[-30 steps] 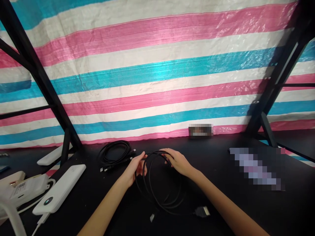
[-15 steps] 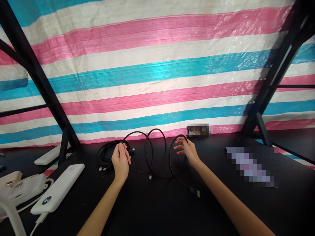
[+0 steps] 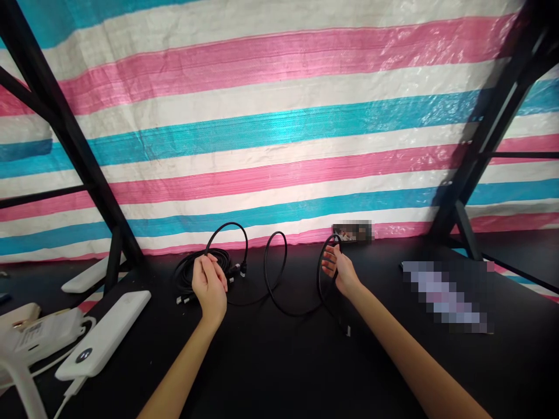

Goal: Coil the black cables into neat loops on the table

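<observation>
My left hand (image 3: 210, 286) is closed in a pinch on a black cable (image 3: 293, 315). From its fingertips a short length arcs up and over, and its plug (image 3: 243, 270) hangs down to the right. My right hand (image 3: 346, 274) has its fingers curled round a loop of the cable. Between the hands the cable runs in loose, wide loops above the table. Another plug (image 3: 348, 331) hangs below my right hand. A coiled bundle of black cables (image 3: 183, 273) lies behind my left hand, partly hidden by it, with several plugs sticking out.
On the black table (image 3: 271, 372) a white power bank (image 3: 109, 331) lies at left, beside a white adapter (image 3: 48, 334) and cords. A blurred-out phone-like object (image 3: 351, 233) stands at the back; a pixelated flat item (image 3: 445, 297) lies right. Black frame legs (image 3: 463, 169) flank a striped sheet.
The cable end at my left hand has swung up into an arc, its plug now hanging beside the coil. My right hand has moved slightly right, and its fingers have closed more round the loop.
</observation>
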The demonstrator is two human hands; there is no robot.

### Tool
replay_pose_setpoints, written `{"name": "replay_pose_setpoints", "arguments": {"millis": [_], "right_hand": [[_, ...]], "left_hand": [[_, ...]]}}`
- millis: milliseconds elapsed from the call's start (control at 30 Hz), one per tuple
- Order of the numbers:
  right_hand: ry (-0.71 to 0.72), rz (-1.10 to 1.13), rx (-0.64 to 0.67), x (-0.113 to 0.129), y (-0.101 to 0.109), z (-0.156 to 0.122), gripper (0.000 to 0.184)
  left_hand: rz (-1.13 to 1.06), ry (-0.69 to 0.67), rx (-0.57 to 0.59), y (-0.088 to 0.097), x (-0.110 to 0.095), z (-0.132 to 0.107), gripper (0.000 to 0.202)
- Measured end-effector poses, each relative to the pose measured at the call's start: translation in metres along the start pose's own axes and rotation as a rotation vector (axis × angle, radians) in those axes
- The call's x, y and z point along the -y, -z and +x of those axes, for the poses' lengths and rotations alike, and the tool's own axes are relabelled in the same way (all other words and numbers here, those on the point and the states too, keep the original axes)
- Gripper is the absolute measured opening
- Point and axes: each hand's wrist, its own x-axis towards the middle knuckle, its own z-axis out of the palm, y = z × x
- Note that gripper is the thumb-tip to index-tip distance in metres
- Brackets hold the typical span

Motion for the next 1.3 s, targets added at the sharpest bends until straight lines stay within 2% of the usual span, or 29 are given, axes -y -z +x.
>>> {"name": "replay_pose_setpoints", "arguments": {"millis": [167,400,767,1100,1300], "right_hand": [[-0.042,0.054,-0.001,0.001,-0.002,-0.002,0.026],[-0.135,0.189,-0.023,0.006,0.0,0.001,0.03],[-0.258,0.303,-0.012,0.008,0.0,0.0,0.031],[-0.261,0.339,0.039,0.006,0.005,0.007,0.034],[-0.242,0.371,0.087,0.012,0.006,0.004,0.035]], "left_hand": [[0.003,0.019,0.026,-0.002,0.0,-0.005,0.03],[-0.11,0.072,-0.031,-0.001,0.0,0.002,0.027],[-0.104,0.088,0.02,-0.002,-0.001,-0.001,0.028],[-0.108,0.093,0.008,-0.002,-0.001,-0.001,0.027],[-0.135,0.065,-0.05,-0.001,0.0,0.002,0.023]]}}
